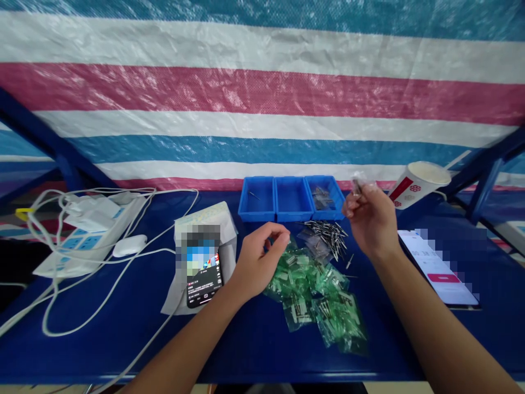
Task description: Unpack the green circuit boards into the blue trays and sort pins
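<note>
My right hand (371, 219) is raised beside the right end of the blue bins, its fingers closed on a small clear plastic bag (363, 183) with dark bits inside. My left hand (262, 257) hovers at the left edge of a heap of green plastic bags (301, 268), thumb and forefinger pinched; whatever is between them is hidden. Small metal pieces show inside the green bags. Behind the heap lie loose thin metal pins (332, 236), like blind rivets, and a few clear bags (318, 249). Three joined blue bins (293, 218) stand at the back; the right one holds small bagged pieces (322, 198).
To the left, a phone (205, 284) leans on a white box (225, 219). Farther left are a power strip (88, 241), white cables (98, 314) and a white earbud case (129, 246). At right are a paper cup (416, 189) and a larger phone (443, 273). Striped sheeting (262, 93) hangs behind.
</note>
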The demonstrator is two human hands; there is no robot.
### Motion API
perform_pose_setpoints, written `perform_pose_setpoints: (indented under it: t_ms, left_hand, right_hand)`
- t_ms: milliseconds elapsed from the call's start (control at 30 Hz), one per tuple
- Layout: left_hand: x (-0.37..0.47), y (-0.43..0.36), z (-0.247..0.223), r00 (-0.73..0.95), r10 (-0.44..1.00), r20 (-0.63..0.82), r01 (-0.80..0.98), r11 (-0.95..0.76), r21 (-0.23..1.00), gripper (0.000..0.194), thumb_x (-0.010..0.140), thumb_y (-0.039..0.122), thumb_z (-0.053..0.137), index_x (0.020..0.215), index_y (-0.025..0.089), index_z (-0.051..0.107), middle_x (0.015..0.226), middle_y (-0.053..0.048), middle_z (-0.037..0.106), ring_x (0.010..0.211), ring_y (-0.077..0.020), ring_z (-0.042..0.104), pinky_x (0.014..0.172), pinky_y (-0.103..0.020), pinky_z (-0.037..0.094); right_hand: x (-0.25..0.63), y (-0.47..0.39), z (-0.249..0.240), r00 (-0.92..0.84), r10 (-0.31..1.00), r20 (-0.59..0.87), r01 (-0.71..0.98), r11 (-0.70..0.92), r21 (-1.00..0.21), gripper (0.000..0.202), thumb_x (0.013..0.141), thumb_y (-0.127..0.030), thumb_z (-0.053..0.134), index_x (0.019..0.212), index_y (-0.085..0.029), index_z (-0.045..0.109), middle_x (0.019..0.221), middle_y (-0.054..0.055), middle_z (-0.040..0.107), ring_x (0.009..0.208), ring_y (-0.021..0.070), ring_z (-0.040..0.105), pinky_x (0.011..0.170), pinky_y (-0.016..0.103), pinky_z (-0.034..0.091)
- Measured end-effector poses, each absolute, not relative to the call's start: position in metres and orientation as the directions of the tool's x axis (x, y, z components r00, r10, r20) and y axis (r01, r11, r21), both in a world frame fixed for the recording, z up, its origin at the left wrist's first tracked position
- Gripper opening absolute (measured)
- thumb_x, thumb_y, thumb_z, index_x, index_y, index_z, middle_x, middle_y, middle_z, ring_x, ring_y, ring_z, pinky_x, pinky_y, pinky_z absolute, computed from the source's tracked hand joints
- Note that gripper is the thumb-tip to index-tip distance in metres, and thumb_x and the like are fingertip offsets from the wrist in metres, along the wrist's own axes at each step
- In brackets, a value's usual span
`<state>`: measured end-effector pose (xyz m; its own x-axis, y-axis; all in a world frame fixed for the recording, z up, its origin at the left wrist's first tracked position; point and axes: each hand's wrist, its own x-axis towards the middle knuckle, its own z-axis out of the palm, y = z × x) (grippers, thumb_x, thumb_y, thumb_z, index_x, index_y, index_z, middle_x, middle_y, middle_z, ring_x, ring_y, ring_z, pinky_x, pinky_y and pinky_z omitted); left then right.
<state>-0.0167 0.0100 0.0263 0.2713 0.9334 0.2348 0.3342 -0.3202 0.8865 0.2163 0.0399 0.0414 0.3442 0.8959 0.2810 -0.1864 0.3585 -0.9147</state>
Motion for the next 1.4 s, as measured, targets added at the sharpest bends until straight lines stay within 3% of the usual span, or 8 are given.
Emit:
perform_pose_setpoints:
  t_ms: [233,433,500,700,833,933,1167,1400]
  left_hand:
    - [-0.016,0.010,0.024,0.306,0.923,0.233,0.351,-0.336,0.874,0.018,0.096,0.030,0.054,0.090,0.020,0.067,0.083,-0.001,0.069,0.070,-0.0132,0.057,0.064,-0.025,0.042]
    - [-0.016,0.010,0.025,0.312,0.928,0.201,0.350,-0.310,0.884,0.020,0.096,0.031,0.054,0.087,0.018,0.067,0.076,0.001,0.065,0.067,-0.0117,0.054,0.061,-0.024,0.040]
    - [-0.016,0.010,0.025,0.312,0.932,0.186,0.342,-0.293,0.893,0.020,0.096,0.032,0.055,0.085,0.018,0.066,0.072,0.002,0.062,0.064,-0.0112,0.052,0.059,-0.024,0.038]
    - [-0.015,0.010,0.025,0.312,0.934,0.176,0.348,-0.284,0.894,0.019,0.095,0.030,0.055,0.083,0.018,0.065,0.069,0.003,0.059,0.063,-0.0111,0.050,0.059,-0.024,0.038]
    - [-0.015,0.012,0.025,0.281,0.945,0.166,0.404,-0.274,0.873,0.018,0.094,0.028,0.054,0.081,0.019,0.064,0.069,0.003,0.059,0.061,-0.0114,0.050,0.060,-0.026,0.038]
    - [-0.016,0.015,0.021,0.223,0.959,0.172,0.490,-0.263,0.831,0.016,0.094,0.024,0.053,0.084,0.020,0.065,0.073,0.002,0.062,0.065,-0.0129,0.053,0.064,-0.027,0.041]
    - [-0.023,0.025,0.006,0.201,0.962,0.184,0.652,-0.271,0.708,0.015,0.091,0.013,0.053,0.093,0.021,0.066,0.098,-0.003,0.065,0.092,-0.0195,0.063,0.086,-0.036,0.048]
    - [-0.023,0.024,0.002,0.232,0.963,0.136,0.689,-0.261,0.676,0.018,0.093,0.014,0.051,0.102,0.022,0.063,0.113,-0.005,0.064,0.106,-0.0235,0.063,0.096,-0.042,0.048]
  right_hand:
    - [0.228,0.052,0.032,0.390,0.905,0.168,-0.339,0.311,-0.888,0.039,0.085,-0.048,0.065,0.067,-0.023,0.041,0.061,-0.005,0.037,0.048,0.0088,0.036,0.042,0.023,0.030]
    - [0.223,0.047,0.036,0.068,0.925,-0.373,-0.348,-0.329,-0.878,0.034,0.078,-0.047,0.076,0.085,-0.021,0.057,0.050,-0.011,0.034,0.038,0.0039,0.018,0.035,0.019,0.013]
    - [0.220,0.046,0.036,0.016,0.899,-0.438,-0.347,-0.406,-0.846,0.031,0.076,-0.042,0.077,0.089,-0.021,0.058,0.049,-0.011,0.034,0.037,0.0035,0.016,0.035,0.019,0.012]
    - [0.214,0.044,0.029,0.176,0.964,-0.200,-0.220,-0.160,-0.962,0.031,0.072,-0.042,0.076,0.086,-0.022,0.058,0.053,-0.009,0.042,0.041,0.0050,0.026,0.040,0.020,0.016]
    - [0.211,0.043,0.019,0.199,0.978,0.070,0.165,0.037,-0.986,0.026,0.079,-0.043,0.072,0.088,-0.020,0.064,0.054,-0.008,0.041,0.046,0.0080,0.032,0.045,0.024,0.022]
    - [0.204,0.038,0.016,0.002,0.976,0.218,0.437,0.195,-0.878,0.018,0.086,-0.037,0.067,0.089,-0.020,0.068,0.057,-0.006,0.046,0.052,0.0109,0.041,0.052,0.027,0.033]
    - [0.186,0.025,0.013,-0.480,0.839,0.258,0.660,0.538,-0.524,0.020,0.086,-0.030,0.067,0.104,-0.021,0.073,0.106,0.008,0.072,0.102,0.0274,0.059,0.093,0.045,0.043]
    - [0.187,0.022,0.013,-0.427,0.882,0.201,0.749,0.469,-0.468,0.027,0.090,-0.028,0.063,0.115,-0.023,0.070,0.121,0.008,0.070,0.115,0.0314,0.053,0.096,0.049,0.041]
